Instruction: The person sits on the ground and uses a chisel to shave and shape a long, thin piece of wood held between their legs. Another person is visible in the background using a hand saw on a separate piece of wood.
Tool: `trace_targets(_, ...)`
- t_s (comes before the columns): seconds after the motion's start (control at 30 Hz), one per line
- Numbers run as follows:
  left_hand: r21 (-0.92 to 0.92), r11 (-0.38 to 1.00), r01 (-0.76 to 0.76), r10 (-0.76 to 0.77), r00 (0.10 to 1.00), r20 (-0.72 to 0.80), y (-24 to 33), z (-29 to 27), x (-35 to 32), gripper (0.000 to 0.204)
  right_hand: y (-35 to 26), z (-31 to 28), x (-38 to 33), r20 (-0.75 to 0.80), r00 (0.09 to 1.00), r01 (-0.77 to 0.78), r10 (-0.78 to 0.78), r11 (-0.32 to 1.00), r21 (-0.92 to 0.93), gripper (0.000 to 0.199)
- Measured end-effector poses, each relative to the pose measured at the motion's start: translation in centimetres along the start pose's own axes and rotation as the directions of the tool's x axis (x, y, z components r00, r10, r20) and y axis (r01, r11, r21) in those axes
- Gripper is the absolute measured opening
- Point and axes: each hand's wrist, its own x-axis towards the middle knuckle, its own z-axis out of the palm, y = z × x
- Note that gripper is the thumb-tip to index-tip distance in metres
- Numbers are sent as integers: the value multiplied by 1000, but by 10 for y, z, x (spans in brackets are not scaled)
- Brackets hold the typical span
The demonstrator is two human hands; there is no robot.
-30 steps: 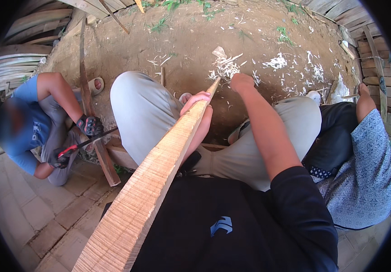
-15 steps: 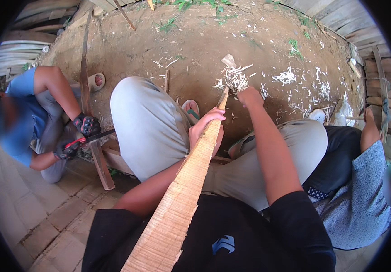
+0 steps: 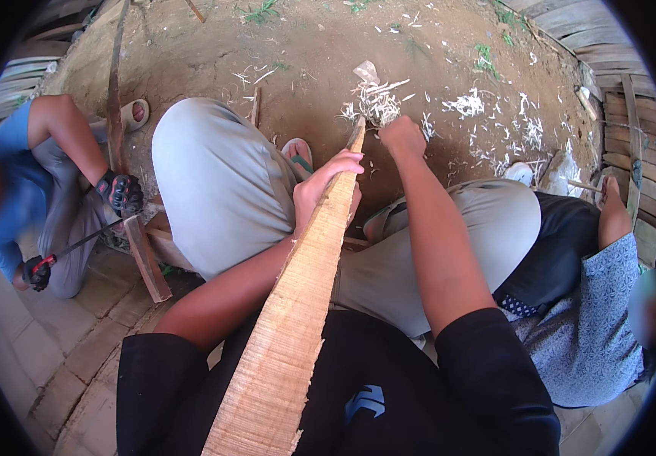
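The left hand is curled around the long wooden slat, fingers wrapped over its upper edge near the narrow end, thumb side hidden behind the wood. The right hand is closed into a fist just past the slat's tip, at about one o'clock from the left hand; what it grips cannot be told, since the fingers cover it. The slat runs from the lower edge at six o'clock up to its pointed tip at twelve o'clock, lying between the person's bent knees in grey trousers. Pale wood shavings lie on the dirt just beyond the fist, with more scattered toward two o'clock.

Compared with half a second ago, the slat sits a little more upright and both hands have shifted slightly up and right, the right fist now nearer the shavings. At nine o'clock, a co-worker's gloved hand rests on another plank, much as before.
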Motion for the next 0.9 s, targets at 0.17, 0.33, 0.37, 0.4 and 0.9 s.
trace_targets(0.17,172,981,-86,96,994,-56,-6,2,2,30,4,16,-14,-1,999,40,-40,999,37,33)
trace_targets(0.33,122,992,-40,44,999,-29,3,1,2,33,9,19,-13,-1,998,57,-57,996,61,33)
trace_targets(0.37,100,995,-18,21,999,-28,-2,2,0,33,11,23,-9,-18,998,61,-60,996,70,33)
trace_targets(0.4,78,997,5,-3,1000,-25,-4,3,-2,33,14,27,-5,-35,997,65,-63,995,79,34)
trace_targets(0.9,109,994,-2,3,1000,-11,-2,1,2,33,11,47,26,-28,1000,10,-5,984,180,32)
